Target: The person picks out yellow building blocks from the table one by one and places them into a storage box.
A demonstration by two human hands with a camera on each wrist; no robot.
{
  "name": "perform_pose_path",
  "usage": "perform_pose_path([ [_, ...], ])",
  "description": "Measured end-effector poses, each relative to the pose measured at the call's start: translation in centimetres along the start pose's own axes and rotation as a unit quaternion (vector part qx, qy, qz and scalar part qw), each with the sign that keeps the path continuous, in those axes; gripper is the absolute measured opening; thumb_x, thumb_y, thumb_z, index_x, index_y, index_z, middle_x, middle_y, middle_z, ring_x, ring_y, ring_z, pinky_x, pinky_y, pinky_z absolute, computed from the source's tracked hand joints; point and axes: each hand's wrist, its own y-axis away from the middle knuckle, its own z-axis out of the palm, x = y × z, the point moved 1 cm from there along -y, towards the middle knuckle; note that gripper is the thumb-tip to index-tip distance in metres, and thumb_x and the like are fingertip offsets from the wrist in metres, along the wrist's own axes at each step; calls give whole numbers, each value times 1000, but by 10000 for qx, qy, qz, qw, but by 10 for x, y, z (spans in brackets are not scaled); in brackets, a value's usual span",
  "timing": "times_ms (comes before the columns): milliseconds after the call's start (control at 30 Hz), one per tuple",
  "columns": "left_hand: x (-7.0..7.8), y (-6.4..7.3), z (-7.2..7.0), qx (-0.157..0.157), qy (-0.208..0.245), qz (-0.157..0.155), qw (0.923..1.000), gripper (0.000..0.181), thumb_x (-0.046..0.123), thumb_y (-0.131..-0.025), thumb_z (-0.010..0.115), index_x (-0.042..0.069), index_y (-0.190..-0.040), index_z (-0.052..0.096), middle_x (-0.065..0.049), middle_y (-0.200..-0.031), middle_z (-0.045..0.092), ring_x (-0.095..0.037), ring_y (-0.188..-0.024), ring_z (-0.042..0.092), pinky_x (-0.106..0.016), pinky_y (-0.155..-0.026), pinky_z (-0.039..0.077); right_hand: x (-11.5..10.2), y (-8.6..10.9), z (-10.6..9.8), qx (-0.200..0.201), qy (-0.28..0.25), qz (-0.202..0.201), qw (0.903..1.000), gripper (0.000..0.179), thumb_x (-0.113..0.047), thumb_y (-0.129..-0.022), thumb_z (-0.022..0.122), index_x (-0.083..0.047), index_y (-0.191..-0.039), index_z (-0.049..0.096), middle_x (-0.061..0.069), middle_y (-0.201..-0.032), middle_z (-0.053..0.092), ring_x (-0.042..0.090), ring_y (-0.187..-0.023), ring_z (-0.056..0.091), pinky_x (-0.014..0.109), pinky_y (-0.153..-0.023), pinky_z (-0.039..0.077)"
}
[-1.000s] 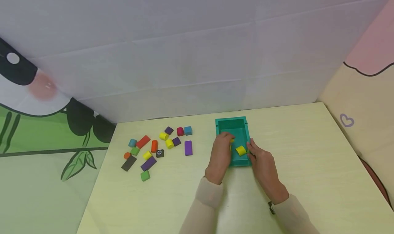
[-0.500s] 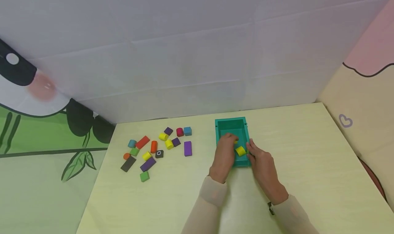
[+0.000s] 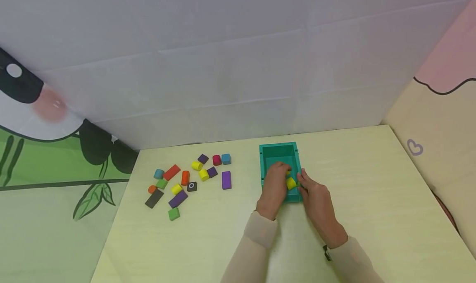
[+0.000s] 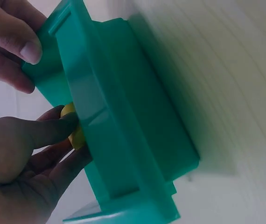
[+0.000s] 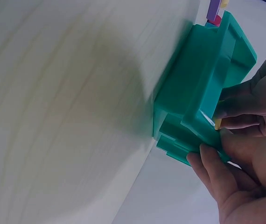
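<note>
Box: teal, standing on the worktop, to the right of the scattered blocks.
Left hand: reaches into the box; its grip pinches a small yellow block between thumb and fingers.
Pinched block: inside the box near its rim, mostly covered by the fingers, so its full shape cannot be told.
Right hand: its grip grasps the box at the right-hand wall, thumb and fingertips touching the teal rim.
Second yellow block: lies in the box, between the two hands.
Long purple block: on the worktop, nearest the box on its left.
Blue block: just behind the long purple one, beside a red cylinder.
Black block: marked with a white ring, just beside an orange cylinder.
Green cube: at the near edge of the scatter.
Dark grey block: at the scatter's far left, close to a small orange piece.
Sleeves: pale, on both arms.
</note>
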Motion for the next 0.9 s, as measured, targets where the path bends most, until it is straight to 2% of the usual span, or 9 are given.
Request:
perform_pose_path([
  [667, 0, -7, 10, -250, -413, 91, 9988, 24, -4, -99, 67, 6, -118, 79, -8, -116, 75, -22, -108, 69, -28, -98, 58, 0, 1, 0, -33, 30, 33, 10000, 50, 10, -88, 78, 10, -136, 61, 25, -143, 59, 43, -123, 64, 52, -93, 59],
  [900, 0, -9, 13, -170, -602, 316, 9975, 21, -2, -98, 69, 6, -114, 80, -8, -108, 76, -22, -102, 69, -26, -92, 59, -1, 1, -1, -17, -3, -1, 10000, 50, 10, -88, 77, 11, -136, 61, 25, -144, 59, 43, -124, 63, 53, -95, 58],
])
